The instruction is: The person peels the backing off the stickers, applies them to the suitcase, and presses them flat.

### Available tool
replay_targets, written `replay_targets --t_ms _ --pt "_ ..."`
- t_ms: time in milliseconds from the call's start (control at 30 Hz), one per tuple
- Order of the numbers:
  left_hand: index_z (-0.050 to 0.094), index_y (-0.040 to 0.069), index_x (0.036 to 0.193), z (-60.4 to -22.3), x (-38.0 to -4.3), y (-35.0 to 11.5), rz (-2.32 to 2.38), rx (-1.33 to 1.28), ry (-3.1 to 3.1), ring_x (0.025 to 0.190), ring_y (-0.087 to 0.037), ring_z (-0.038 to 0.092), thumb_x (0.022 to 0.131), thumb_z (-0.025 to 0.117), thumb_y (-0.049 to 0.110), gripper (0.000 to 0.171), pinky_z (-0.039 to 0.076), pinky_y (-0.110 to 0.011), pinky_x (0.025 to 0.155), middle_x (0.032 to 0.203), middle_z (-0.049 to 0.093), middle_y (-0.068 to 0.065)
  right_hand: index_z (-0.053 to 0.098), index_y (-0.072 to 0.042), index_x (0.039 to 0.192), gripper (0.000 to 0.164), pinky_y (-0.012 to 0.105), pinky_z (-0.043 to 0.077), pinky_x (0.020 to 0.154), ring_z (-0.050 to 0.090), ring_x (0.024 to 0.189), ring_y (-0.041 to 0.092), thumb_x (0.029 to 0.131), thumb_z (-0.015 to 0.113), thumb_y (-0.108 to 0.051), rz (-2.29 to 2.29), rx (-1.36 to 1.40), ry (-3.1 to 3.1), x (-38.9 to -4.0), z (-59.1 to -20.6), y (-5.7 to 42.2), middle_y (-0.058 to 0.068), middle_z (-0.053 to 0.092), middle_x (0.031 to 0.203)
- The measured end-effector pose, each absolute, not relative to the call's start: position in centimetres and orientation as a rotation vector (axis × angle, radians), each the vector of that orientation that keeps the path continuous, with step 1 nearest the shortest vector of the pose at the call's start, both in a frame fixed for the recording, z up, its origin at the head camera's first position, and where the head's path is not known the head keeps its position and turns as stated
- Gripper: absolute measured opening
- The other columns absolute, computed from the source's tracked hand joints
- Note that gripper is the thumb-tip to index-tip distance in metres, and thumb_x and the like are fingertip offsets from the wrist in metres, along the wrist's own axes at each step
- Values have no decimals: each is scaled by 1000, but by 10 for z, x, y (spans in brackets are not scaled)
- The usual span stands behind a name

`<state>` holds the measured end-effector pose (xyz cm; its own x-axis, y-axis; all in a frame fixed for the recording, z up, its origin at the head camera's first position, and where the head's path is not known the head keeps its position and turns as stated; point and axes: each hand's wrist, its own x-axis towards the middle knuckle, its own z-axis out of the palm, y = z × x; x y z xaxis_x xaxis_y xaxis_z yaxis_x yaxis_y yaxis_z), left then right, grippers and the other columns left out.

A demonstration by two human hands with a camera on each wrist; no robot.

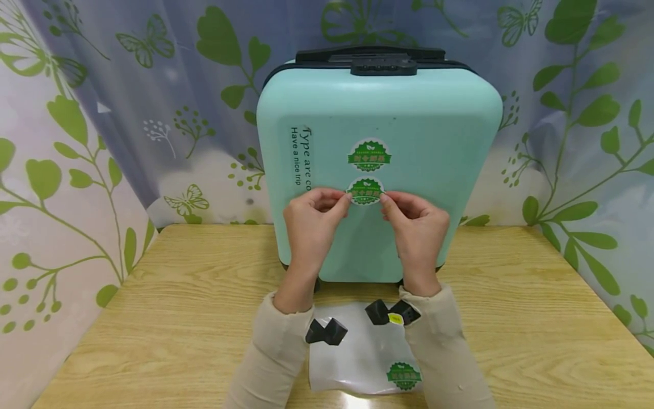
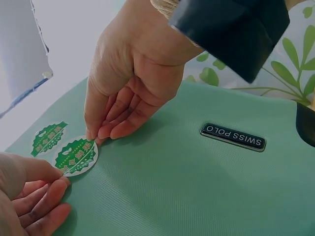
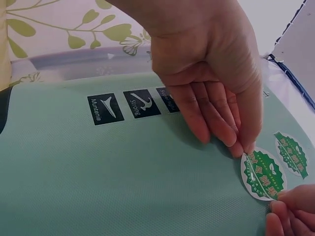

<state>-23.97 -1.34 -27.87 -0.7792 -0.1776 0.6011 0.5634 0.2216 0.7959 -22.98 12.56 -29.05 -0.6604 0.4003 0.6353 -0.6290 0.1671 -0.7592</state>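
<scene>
Beige fabric sleeves (image 1: 278, 358) are filling the foreground, slanting toward each other. The left hand (image 1: 313, 224) is pinching the left edge of a round green-and-white sticker (image 1: 366, 191) between thumb and forefinger, and the right hand (image 1: 421, 227) is pinching its right edge. That sticker is resting against the front of an upright mint-green hard-shell suitcase (image 1: 439, 142), just below a matching sticker (image 1: 369, 155); their larger characters are looking too small to read. Black print (image 1: 295, 156) on the shell is reading "Type are co…" and "Have a nice trip"; a dark, bright-rimmed plate (image 2: 234, 136) is saying "SWISS POLO", and black square labels (image 3: 106, 109) are showing "Muntania" and "Strong".
</scene>
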Motion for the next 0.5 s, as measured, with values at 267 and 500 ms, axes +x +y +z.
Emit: replay_targets --t_ms 267,500 --pt "72 4 78 -278 -239 -12 -1541 -339 -1923 57 -11 64 82 74 16 13 48 -26 49 67 69 -6 74 2 84 19 23 51 58 62 58 11 81 75 -17 1608 239 -1626 -230 -292 125 12 68 68" --pt "71 3 76 -279 -240 -11 -1468 -355 -1901 56 -12 64 82 73 15 13 47 -24 48 66 69 -6 74 3 84 20 24 52 59 62 59 11 81 75 -17 1612 250 -1618 -230 -292 125 16 67 69"
